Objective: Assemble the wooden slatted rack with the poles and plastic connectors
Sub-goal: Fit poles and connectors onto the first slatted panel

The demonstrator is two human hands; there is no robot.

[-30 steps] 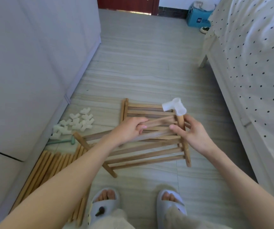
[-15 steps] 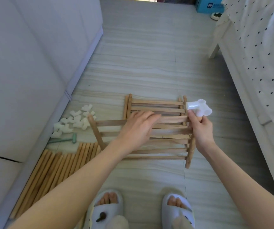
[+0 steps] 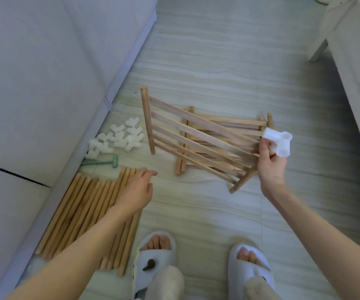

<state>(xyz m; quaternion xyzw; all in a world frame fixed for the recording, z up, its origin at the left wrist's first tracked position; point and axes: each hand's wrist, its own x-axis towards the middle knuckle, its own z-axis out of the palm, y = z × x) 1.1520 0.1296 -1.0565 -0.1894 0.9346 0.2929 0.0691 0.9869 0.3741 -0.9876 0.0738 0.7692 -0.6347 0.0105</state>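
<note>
The right hand (image 3: pixel 271 163) grips the slatted panel (image 3: pixel 196 139) by its connector (image 3: pixel 280 144) end; left of the panel, the left hand (image 3: pixel 136 191) hovers relaxed over the poles (image 3: pixel 83 213).

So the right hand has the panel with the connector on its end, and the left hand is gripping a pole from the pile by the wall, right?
Not quite. The head view shows the left hand open above the poles, gripping none. The rest holds: the right hand holds the panel with the connector on its end.
</note>
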